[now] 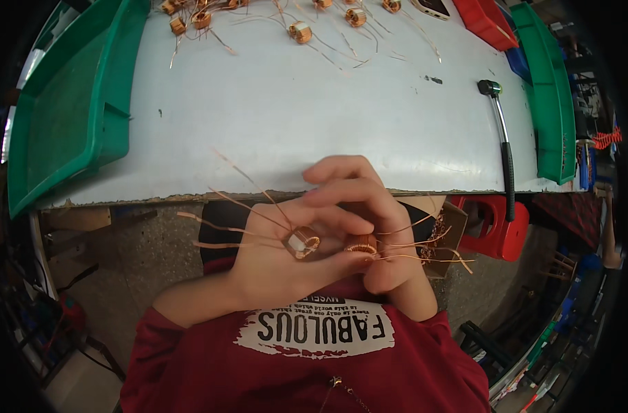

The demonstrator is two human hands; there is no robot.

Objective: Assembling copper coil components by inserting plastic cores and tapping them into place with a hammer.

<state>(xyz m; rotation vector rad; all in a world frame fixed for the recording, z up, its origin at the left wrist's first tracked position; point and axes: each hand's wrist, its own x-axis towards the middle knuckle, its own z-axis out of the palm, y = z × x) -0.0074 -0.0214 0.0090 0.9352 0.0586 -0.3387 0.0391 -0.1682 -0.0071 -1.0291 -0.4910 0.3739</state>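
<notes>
My hands meet just in front of the table's near edge. In my left hand, a ring-shaped copper coil with a whitish patch lies against the palm, its long wire ends pointing left. A second copper coil sits between my left thumb and fingertips, its wire leads fanning out to the right. My right hand closes around this second coil from the right, its thumb low and its upper fingers curled over my left fingers. Part of the second coil is hidden by the fingers.
More copper coils with loose wire ends lie along the table's far side. A green tray stands left, another green bin right. A black-handled mallet overhangs the near edge. Below right are a red stool and a cardboard box.
</notes>
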